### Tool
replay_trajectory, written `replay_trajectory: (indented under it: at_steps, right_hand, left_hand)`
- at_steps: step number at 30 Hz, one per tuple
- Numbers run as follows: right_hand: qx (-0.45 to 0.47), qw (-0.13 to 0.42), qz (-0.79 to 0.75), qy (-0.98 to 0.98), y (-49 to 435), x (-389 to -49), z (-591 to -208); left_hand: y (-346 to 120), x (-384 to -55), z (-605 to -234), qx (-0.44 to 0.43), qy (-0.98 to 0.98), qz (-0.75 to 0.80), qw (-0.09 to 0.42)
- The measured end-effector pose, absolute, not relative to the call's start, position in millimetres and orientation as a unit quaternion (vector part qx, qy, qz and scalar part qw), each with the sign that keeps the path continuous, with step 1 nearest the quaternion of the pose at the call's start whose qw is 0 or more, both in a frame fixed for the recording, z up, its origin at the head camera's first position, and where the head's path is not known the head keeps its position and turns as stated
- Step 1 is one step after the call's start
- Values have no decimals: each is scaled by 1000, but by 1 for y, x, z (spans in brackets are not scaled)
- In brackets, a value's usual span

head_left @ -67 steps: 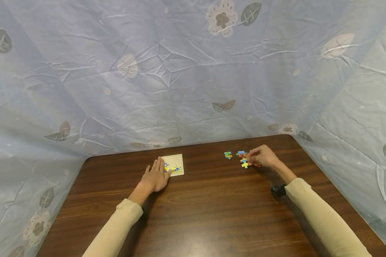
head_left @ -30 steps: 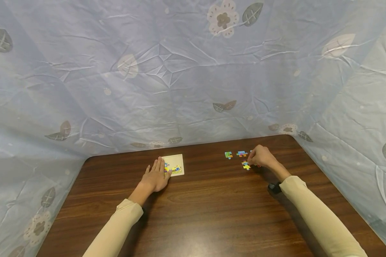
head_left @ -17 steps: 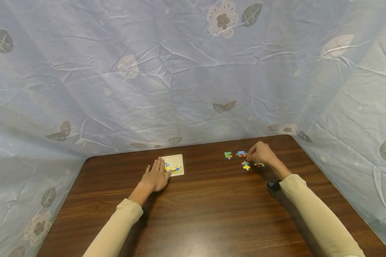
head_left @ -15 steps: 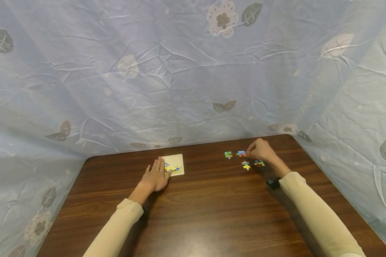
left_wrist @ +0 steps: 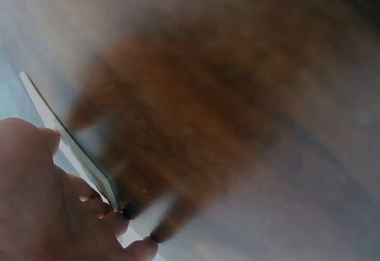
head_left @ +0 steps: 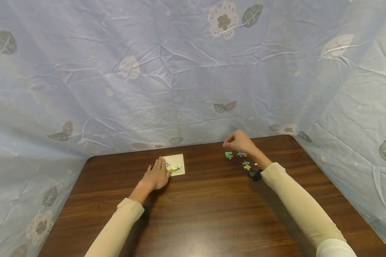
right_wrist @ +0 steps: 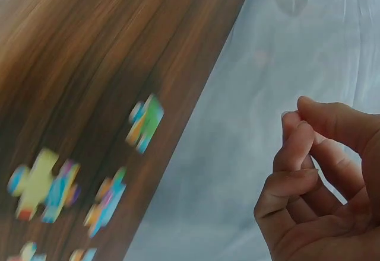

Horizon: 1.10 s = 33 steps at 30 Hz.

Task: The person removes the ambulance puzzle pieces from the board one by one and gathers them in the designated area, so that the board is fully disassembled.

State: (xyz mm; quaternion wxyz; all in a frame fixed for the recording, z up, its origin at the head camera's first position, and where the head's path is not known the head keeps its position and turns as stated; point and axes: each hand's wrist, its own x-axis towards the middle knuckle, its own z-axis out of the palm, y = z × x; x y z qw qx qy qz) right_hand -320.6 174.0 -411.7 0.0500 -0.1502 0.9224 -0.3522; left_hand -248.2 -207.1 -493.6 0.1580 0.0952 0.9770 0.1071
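In the head view my left hand [head_left: 155, 176] rests on the left side of a small cream puzzle board [head_left: 179, 161], fingers straight. Part of a yellow and blue picture shows on the board; the hand covers the rest. My right hand [head_left: 239, 142] hovers above the table near a green puzzle piece [head_left: 228, 155]. Its thumb and fingertips meet in the right wrist view, with nothing visible between them. Below the hand lie a blue puzzle piece [right_wrist: 108, 203] and a yellow puzzle piece [head_left: 246, 165]. A red-marked piece [head_left: 256, 165] is partly hidden by the forearm.
The brown wooden table [head_left: 193, 214] has its back edge close to a wrinkled, leaf-patterned cloth [head_left: 180, 89], which also hangs at both sides. A dark wrist device [head_left: 255, 175] sits under the right wrist. The left wrist view is blurred.
My right hand, earlier fingering the yellow piece and then reaching among the pieces at the right, has risen and moved left toward the green piece. My left hand stays on the board.
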Motion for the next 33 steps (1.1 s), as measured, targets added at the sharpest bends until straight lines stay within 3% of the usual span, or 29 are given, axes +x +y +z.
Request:
replay_trajectory:
  at_steps: [12,33]
  right_hand:
    - [-226,82,-386,891,84,-325,-410]
    - [-272,95,-346,893,-32,-318,-463]
  left_hand:
    - [-232,-242,-489,112,978,107,138]
    - [-231,-244,-493,109,979,86,152]
